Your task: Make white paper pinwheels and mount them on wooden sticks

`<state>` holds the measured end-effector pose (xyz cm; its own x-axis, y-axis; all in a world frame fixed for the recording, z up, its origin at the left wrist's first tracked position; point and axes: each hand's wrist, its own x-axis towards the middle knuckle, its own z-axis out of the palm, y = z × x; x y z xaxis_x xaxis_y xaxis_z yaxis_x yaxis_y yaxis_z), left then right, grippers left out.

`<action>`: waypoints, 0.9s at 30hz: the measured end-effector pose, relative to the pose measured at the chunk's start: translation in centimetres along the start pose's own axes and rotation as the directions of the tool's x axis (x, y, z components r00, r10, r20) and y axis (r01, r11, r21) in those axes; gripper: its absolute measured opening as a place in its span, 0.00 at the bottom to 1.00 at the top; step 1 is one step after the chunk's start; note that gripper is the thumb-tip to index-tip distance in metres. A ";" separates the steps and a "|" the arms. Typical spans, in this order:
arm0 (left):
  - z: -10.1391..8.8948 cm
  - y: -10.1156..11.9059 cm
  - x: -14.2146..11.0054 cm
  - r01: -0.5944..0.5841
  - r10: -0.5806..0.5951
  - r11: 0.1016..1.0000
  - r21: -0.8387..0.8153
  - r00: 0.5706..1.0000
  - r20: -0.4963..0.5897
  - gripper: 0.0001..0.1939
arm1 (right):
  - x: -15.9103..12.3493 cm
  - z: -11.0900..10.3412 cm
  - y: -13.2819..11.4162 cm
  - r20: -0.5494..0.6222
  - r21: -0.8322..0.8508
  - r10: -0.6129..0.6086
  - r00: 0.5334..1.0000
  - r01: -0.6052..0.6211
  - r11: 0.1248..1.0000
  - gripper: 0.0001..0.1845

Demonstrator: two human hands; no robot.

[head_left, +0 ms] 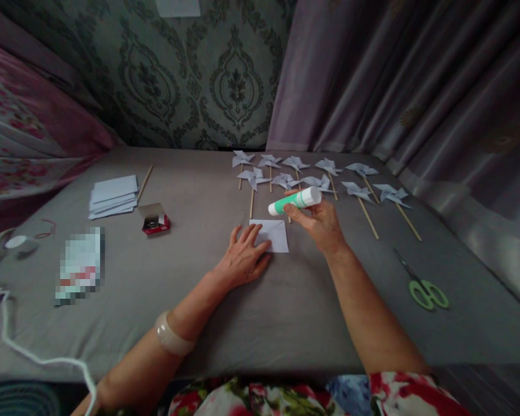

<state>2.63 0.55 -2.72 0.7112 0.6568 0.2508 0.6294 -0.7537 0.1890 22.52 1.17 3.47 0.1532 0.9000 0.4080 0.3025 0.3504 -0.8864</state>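
A small white paper with crease lines lies flat near the middle of the table. My left hand rests on its left part, fingers spread. In my right hand is a green and white glue stick, held tilted above the paper's upper right corner and apart from it. The white end points up and to the right; whether a cap is on it I cannot tell. Behind the hands lie several white paper pinwheels on wooden sticks, partly hidden by the glue stick and my right hand.
Green-handled scissors lie at the right. On the left are a stack of white paper, a wooden stick, an open red box of small metal pieces and a blurred packet. A white cord runs along the front left.
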 end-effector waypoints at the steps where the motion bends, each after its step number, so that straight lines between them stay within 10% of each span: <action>1: -0.1 0.1 0.0 0.000 0.000 1.000 0.002 1.000 -0.020 0.17 | -0.2 0.0 -0.2 -0.020 -0.004 -0.004 1.000 0.004 1.000 0.19; 7: -2.6 1.3 0.9 0.189 -0.298 0.913 -0.360 0.914 -0.276 0.13 | -0.8 0.5 -1.2 -0.157 0.026 -0.121 0.980 0.127 0.992 0.17; 11: -5.2 3.1 2.2 0.166 -0.625 0.426 -0.889 0.765 -0.157 0.20 | -1.0 1.0 -2.9 -0.136 -0.164 -0.335 0.932 0.312 0.936 0.16; 18: -8.2 5.8 4.2 0.031 -0.568 -0.234 -0.972 0.807 0.163 0.16 | -1.1 1.8 -3.3 0.044 -0.548 -0.530 0.847 0.464 0.696 0.14; 22: -8.2 4.8 4.6 0.119 -0.573 -0.272 -0.955 0.777 0.260 0.15 | -1.1 1.4 -2.9 0.177 -0.579 -0.493 0.852 0.495 0.648 0.16; 27: -6.8 2.9 4.1 0.132 -0.669 -0.047 -0.990 0.732 0.129 0.18 | -1.9 0.1 -2.1 0.314 -0.505 -0.436 0.844 0.537 0.676 0.26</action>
<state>5.28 0.89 5.36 0.1394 0.9881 -0.0655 -0.2462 0.0987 0.9642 21.56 -1.21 4.54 -0.2979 0.6880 0.6618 0.7614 0.5894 -0.2700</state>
